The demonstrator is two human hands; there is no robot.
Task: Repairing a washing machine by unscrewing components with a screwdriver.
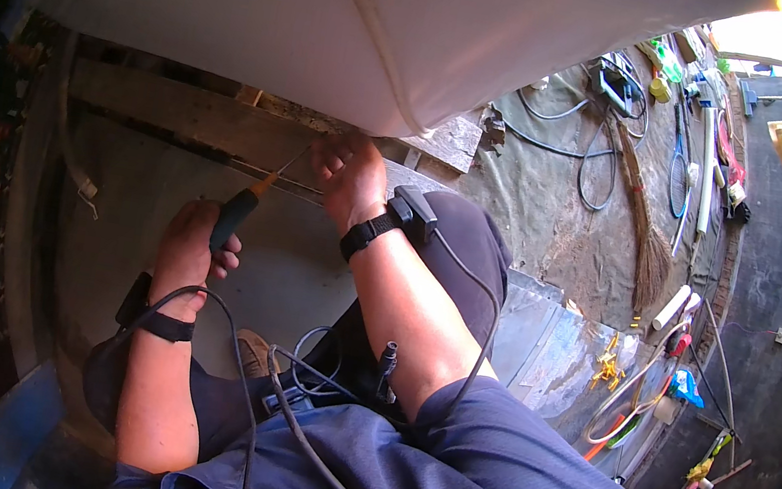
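Note:
My left hand (187,239) is closed around the dark green and orange handle of a screwdriver (236,213). Its thin metal shaft slants up and to the right, toward the fingers of my right hand (353,176). Those fingers are curled just under a large white smooth body (234,9), close to a wooden plank (154,103). Whatever they pinch is too small or hidden to make out. A raised ridge or tube runs down the white body to its lower corner, above my right hand.
Black cables (494,300) hang from the straps on both wrists across my lap. At right lie a broom (642,221), a coiled black cable (596,174), yellow pieces (610,363) and a pale hose (626,396). A blue panel (16,421) stands at lower left.

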